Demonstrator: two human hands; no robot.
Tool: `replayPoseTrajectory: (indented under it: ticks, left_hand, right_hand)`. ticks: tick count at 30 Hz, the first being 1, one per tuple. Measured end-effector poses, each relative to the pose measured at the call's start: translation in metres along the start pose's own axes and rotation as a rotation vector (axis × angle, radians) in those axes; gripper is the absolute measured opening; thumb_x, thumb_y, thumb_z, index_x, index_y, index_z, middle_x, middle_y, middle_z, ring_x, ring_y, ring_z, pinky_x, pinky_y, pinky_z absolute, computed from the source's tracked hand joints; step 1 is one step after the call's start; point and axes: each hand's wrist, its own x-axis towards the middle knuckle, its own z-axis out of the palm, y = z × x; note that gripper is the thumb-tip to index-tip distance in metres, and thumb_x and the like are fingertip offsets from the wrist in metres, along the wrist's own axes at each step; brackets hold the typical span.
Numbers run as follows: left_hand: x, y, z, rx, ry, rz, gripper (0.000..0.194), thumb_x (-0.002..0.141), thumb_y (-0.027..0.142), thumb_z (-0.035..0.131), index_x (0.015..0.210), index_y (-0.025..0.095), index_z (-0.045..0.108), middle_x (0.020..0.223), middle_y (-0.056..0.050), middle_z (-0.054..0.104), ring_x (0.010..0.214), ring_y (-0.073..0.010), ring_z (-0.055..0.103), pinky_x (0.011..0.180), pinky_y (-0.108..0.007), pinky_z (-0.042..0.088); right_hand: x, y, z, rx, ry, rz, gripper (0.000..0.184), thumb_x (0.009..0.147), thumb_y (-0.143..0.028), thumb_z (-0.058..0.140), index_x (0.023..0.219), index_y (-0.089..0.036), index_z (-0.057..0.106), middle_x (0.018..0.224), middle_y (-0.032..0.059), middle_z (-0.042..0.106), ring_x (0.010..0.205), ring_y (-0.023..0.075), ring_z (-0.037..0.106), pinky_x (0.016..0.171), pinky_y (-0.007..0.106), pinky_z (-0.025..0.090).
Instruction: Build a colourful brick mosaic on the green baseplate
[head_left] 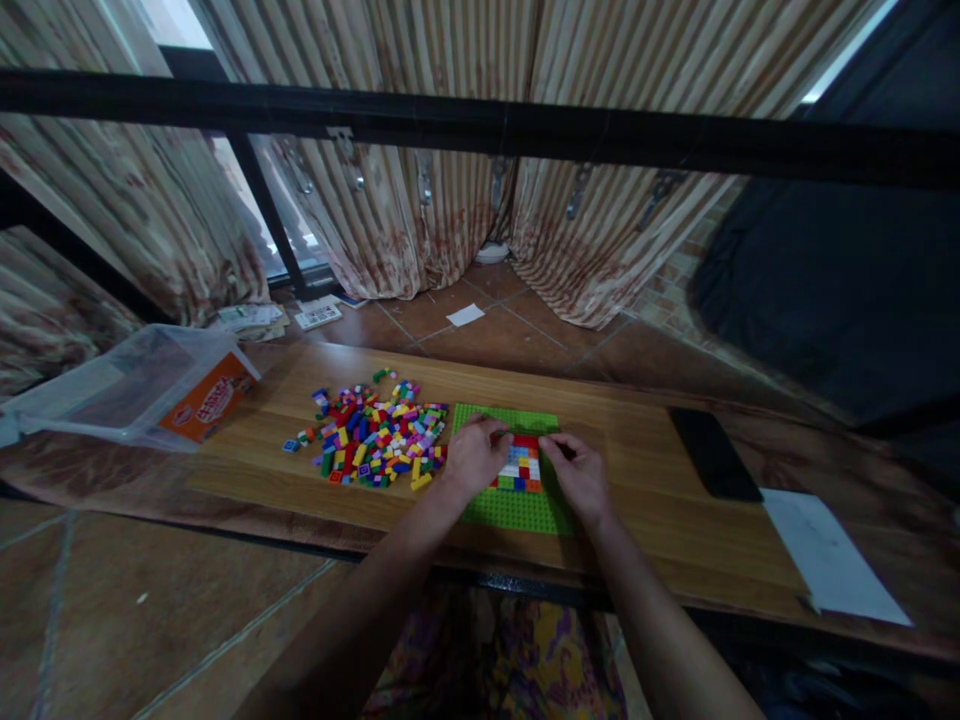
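Note:
A green studded baseplate lies on the wooden tabletop in front of me. On it sits a patch of toy building bricks in white, blue, red, yellow and orange. Along the patch's far edge runs a row of red bricks. My left hand rests over the patch's left side, its fingers curled at the left end of the red row. At the right end, my right hand has thumb and fingertips drawn together against the bricks. Whatever either hand pinches is hidden or too small to name.
Loose bricks of many colours are heaped left of the baseplate. Farther left stands a clear plastic bin with an orange label. A black phone and a white sheet of paper lie to the right. A dark rail crosses beyond the table.

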Motion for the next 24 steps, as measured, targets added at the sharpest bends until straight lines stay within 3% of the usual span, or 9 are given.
replayPoseTrajectory:
  ticks: [7, 24]
  left_hand:
    - [0.0016, 0.0001, 0.0042, -0.045, -0.02, -0.011, 0.025, 0.089, 0.035, 0.053, 0.093, 0.024, 0.075, 0.093, -0.003, 0.07, 0.088, -0.015, 0.063, 0.085, -0.026, 0.05]
    - [0.0038, 0.0035, 0.0035, -0.082, -0.045, -0.076, 0.022, 0.087, 0.03, 0.056, 0.089, 0.023, 0.077, 0.091, -0.003, 0.072, 0.084, -0.0146, 0.065, 0.076, -0.024, 0.048]
  right_hand:
    - [0.0068, 0.0008, 0.0038, -0.053, -0.025, 0.029, 0.034, 0.074, -0.054, 0.067, 0.085, -0.023, 0.077, 0.09, 0.0054, 0.076, 0.086, 0.0252, 0.069, 0.083, 0.04, 0.051]
    - [0.0086, -0.007, 0.0061, 0.005, -0.039, 0.1, 0.026, 0.07, -0.047, 0.07, 0.076, -0.022, 0.077, 0.078, 0.0034, 0.076, 0.072, 0.0222, 0.068, 0.071, 0.035, 0.051]
